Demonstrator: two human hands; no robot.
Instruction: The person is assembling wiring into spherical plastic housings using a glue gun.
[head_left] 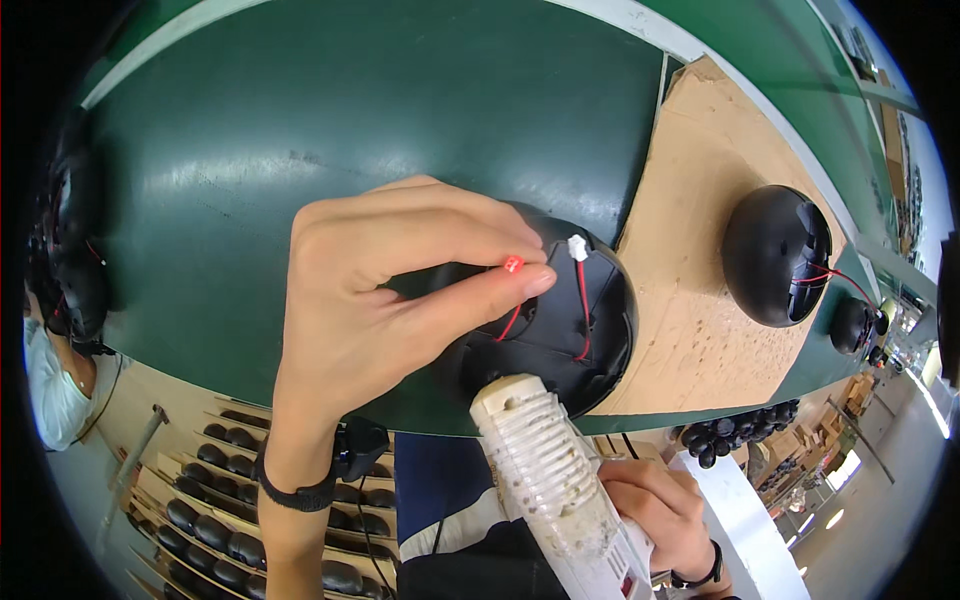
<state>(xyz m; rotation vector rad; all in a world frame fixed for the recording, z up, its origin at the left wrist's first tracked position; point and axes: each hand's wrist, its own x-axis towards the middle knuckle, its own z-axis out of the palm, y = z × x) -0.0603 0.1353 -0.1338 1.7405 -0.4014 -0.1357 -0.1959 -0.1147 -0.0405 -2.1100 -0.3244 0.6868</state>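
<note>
A black round shell (610, 310) lies with its inner side up near the front edge of the green table, partly hidden by my left hand (390, 270). Thumb and forefinger of that hand pinch a small red connector (513, 264), whose red wire runs down into the shell. Beside it, a second red wire ends in a white connector (577, 248). My right hand (660, 515), at the lower right, is wrapped round a worn white gun-shaped tool (550, 460) with a ribbed body. The tool's blunt front end is at the shell's near rim; whether they touch I cannot tell.
Cardboard (715, 250) covers the table's right side, bearing another black shell (775, 255) with red wires. More shells (852, 325) stand beyond it. Dark shells (75, 230) line the left edge, near another person's arm (75, 365). Racks of black parts (215, 545) stand below left.
</note>
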